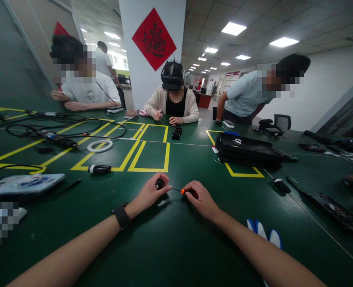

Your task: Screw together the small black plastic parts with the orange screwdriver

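In the head view my left hand is closed around a small black part, whose dark round end shows between thumb and fingers. My right hand grips a screwdriver with an orange and black handle. Its thin dark shaft points left, reaching to my left fingertips. Whether the tip touches the black part is hidden. Both hands are just above the green table, near its middle. A black band is on my left wrist.
Yellow tape marks rectangles on the table. Left are a white ring, a black-and-white handheld tool and cables. Right are stacked black panels, another small tool, a circuit board and blue-white gloves. Several people are opposite.
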The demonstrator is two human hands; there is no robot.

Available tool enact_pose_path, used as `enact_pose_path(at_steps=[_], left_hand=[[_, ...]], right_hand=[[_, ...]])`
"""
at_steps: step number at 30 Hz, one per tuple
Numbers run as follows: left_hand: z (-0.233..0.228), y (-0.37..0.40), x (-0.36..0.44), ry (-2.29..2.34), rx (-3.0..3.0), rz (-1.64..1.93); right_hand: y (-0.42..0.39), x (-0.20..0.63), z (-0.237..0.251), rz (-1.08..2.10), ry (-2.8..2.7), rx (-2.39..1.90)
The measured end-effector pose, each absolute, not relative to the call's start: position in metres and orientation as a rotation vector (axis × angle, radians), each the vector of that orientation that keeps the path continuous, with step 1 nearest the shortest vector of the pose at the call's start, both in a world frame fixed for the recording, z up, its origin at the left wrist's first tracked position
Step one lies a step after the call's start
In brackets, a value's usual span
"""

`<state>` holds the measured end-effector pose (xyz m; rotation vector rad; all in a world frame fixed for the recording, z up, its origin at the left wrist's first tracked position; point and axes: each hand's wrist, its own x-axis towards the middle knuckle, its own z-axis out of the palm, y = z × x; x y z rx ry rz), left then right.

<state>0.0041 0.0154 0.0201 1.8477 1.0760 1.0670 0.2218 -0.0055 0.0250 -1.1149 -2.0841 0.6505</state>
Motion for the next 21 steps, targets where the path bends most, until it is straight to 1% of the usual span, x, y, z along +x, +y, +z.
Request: enact_pose_path(at_steps=[3,6,10,14,17,21], left_hand=[[0.021,0.016,0.003,1.065,1.842,1.061],[0.021,0.016,0.003,1.05,1.846,1.068],[0.019,0.016,0.002,1.037,1.845,1.099],[0.015,0.017,0.0,1.046,1.85,1.137],[0.014,0.017,-0.001,1.05,1.847,1.165],[0.016,0.015,-0.003,1.062,1.838,1.175]], right_hand=[[-0.007,0.222,0.023,0.685,-2.023,-1.144],[-0.002,0.221,0.021,0.818,-1.856,-1.154],[0.013,0.218,0.017,1.002,-1.4,-1.184],[0.029,0.208,0.018,1.041,-1.016,-1.316],[0.038,0.202,0.036,1.109,-0.778,-1.386],[0.028,0.21,0.094,1.093,-0.752,-1.303]])
